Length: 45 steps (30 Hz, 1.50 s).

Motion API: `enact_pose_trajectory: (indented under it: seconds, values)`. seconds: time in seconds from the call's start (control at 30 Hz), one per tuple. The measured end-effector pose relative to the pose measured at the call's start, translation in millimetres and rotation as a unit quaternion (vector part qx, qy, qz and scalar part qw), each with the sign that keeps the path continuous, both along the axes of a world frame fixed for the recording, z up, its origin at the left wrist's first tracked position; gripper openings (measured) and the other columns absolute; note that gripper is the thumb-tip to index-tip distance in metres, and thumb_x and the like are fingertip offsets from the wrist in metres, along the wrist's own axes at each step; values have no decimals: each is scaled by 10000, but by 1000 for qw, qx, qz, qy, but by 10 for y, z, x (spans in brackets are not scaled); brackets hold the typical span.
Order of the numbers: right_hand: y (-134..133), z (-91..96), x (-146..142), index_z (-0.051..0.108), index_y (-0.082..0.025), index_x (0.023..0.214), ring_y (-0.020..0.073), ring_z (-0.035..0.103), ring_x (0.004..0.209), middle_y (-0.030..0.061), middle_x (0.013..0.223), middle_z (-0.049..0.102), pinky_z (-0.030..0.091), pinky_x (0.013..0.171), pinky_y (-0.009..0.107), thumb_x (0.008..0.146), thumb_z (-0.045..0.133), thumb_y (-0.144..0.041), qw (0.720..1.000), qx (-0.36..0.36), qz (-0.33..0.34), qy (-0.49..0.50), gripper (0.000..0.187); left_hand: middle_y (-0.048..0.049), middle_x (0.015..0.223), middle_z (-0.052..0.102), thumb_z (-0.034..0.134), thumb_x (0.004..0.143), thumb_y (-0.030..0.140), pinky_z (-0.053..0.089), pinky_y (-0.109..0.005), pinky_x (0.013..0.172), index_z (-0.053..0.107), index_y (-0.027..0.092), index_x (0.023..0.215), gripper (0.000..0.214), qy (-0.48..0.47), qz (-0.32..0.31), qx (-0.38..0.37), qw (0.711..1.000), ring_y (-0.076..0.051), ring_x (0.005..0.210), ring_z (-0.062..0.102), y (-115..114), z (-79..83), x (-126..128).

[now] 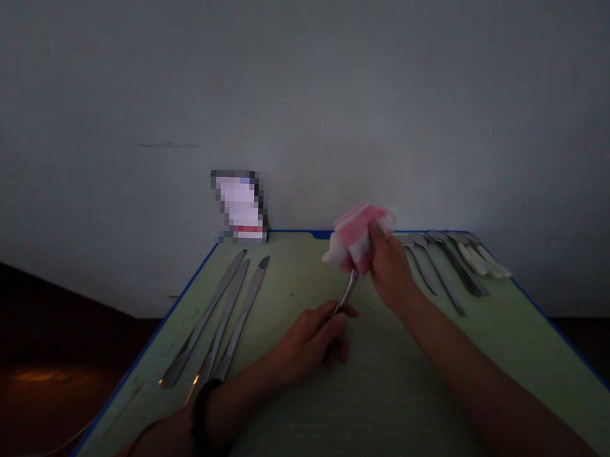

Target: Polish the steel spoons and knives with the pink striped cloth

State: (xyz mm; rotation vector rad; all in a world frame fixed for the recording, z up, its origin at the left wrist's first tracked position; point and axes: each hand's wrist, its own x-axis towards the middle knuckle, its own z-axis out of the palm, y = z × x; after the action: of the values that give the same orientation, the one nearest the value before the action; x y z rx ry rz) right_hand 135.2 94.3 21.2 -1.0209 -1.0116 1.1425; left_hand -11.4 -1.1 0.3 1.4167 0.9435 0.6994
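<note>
My left hand [326, 332] is closed round one end of a shiny metal piece of cutlery [350, 287], above the middle of the table. The far end of that piece is covered by a pink and white cloth [352, 240], so its kind cannot be told. My right hand [391, 268] grips the cloth, which is bunched around the far end. To the left of my left hand lie three table knives [227, 312], side by side. Several spoons [438, 270] lie beyond my right hand, some metal and some with white handles.
The light green table [293, 275] has a blue edge and stands against a grey wall [309, 109]. A phone-like device [240, 206] with a lit, pixelated screen leans on the wall at the back left. Dark floor [45, 366] shows at the left.
</note>
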Motion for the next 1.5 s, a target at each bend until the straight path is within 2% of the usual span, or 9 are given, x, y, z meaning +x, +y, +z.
enact_pose_trajectory:
  seconds: [0.27, 0.43, 0.63, 0.83, 0.9, 1.0, 1.2, 1.3, 1.5]
  values:
    - [58, 168, 163, 451, -194, 588, 82, 370, 443, -46, 520, 421, 306, 424, 226, 772, 461, -576, 993, -22, -118, 15, 424, -37, 718, 673, 404, 926, 296, 454, -206, 612, 543, 157, 1135, 287, 107, -143, 194, 965, -140, 649, 626, -78, 84, -64]
    - [-170, 39, -59, 401, -195, 512, 83, 324, 421, -46, 450, 358, 233, 395, 234, 793, 420, -592, 991, -17, -58, -120, 487, -1, 563, 638, 373, 930, 308, 443, -176, 526, 626, 152, 887, 301, 123, -6, 244, 962, -108, 493, 591, -2, -37, -76]
    - [-378, -170, -324, 434, -183, 592, 85, 354, 451, -36, 508, 390, 263, 408, 220, 813, 392, -569, 990, -24, 46, -132, 447, 26, 435, 570, 495, 856, 355, 380, -174, 422, 598, 168, 617, 321, 138, 137, 186, 963, -95, 381, 502, 75, -29, -49]
    - [-369, 128, -215, 460, -182, 645, 80, 355, 453, -42, 525, 407, 260, 410, 209, 833, 394, -537, 982, 27, 53, -179, 407, 55, 468, 460, 536, 817, 439, 309, -186, 387, 554, 163, 692, 304, 55, 183, 130, 973, -85, 391, 404, 96, -63, -62]
    - [-333, 271, -103, 469, -178, 637, 82, 368, 449, -36, 522, 434, 260, 418, 213, 839, 389, -532, 961, 48, 117, -244, 415, 56, 519, 449, 509, 834, 464, 318, -185, 407, 535, 168, 793, 300, -7, 167, 139, 976, -85, 426, 396, 90, -102, -87]
    - [-276, 435, 91, 503, -169, 622, 86, 396, 471, -21, 539, 490, 273, 453, 223, 844, 402, -509, 897, 92, 251, -353, 419, 48, 623, 439, 492, 827, 522, 329, -181, 431, 486, 184, 880, 343, -113, 156, 123, 974, -85, 482, 391, 91, -150, -113]
    - [-200, 512, 370, 589, -177, 619, 91, 419, 464, -21, 536, 551, 272, 444, 223, 776, 540, -491, 807, 84, 381, -443, 354, 86, 543, 289, 505, 766, 607, 283, -163, 394, 384, 209, 672, 427, -208, 238, 15, 949, -71, 423, 281, 146, -76, -79]
    - [-177, 492, 433, 649, -182, 661, 95, 439, 460, -26, 521, 561, 280, 429, 216, 721, 612, -474, 790, 55, 424, -440, 300, 88, 481, 232, 498, 772, 596, 229, -163, 366, 297, 204, 540, 497, -178, 282, -15, 943, -63, 395, 227, 149, -3, -39]
    - [-82, 510, 601, 656, -180, 610, 86, 430, 432, -38, 517, 562, 277, 399, 210, 678, 644, -485, 801, 10, 445, -399, 313, 92, 437, 213, 520, 810, 440, 186, -162, 355, 283, 196, 484, 470, -225, 307, -25, 924, -47, 362, 203, 185, 7, -24]
